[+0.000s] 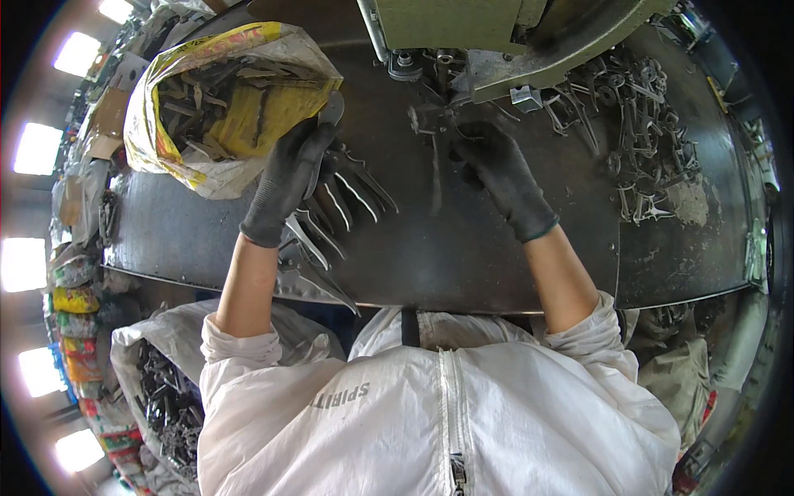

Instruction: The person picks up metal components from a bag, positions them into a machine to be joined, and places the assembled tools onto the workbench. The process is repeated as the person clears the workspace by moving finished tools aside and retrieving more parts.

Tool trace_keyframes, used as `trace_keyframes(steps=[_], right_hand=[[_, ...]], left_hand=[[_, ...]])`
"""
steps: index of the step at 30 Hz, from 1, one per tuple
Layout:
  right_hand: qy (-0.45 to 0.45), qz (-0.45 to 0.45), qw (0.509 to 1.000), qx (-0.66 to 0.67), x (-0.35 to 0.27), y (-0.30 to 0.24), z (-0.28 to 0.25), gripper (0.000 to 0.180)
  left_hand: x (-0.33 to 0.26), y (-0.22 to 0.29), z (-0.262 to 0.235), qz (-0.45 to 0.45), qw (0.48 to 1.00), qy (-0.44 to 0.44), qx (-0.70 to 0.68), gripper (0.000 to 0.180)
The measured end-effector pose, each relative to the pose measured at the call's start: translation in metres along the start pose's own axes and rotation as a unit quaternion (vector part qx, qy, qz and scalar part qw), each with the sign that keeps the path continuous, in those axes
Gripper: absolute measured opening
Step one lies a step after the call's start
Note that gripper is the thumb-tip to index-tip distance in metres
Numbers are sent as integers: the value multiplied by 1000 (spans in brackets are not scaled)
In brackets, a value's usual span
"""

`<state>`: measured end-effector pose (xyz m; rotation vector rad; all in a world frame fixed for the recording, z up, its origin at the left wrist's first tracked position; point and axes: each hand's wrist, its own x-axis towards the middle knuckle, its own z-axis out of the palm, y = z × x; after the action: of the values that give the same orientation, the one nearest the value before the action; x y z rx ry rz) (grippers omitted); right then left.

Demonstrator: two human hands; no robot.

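a worker's gloved left hand [294, 169] pinches a rounded metal piece [333, 108] beside a white-and-yellow sack [236, 183]; the gloved right hand [503, 175] pinches a blurred metal part [437, 169], seemingly a plier handle, near a green press [451, 26] above a dark metal bench [463, 264].

Windows [23, 264] glared white in a row along the left side of a cluttered workshop, with red, yellow and green bundles [74, 299] piled near them and a dark metal workbench [488, 264], scuffed at right, stretching left to right.
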<state>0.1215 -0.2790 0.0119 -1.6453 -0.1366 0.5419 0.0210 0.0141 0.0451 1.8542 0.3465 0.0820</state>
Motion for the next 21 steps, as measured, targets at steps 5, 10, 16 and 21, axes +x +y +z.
trace_keyframes(steps=[5,10,16,21], right_hand=[[14,14,1000,5,-1,15,-6,37],[9,6,999,42,12,43,-5,33],[62,-146,986,42,16,45,-2,32],[119,-337,766,-535,16,-15,-159,39]], left_hand=[[-6,10,23,-28,997,-70,-6,42],[-12,29,52,-41,986,-144,-70,43],[-7,44,111,-10,980,-166,-108,41],[9,2,105,115,979,-120,122,39]])
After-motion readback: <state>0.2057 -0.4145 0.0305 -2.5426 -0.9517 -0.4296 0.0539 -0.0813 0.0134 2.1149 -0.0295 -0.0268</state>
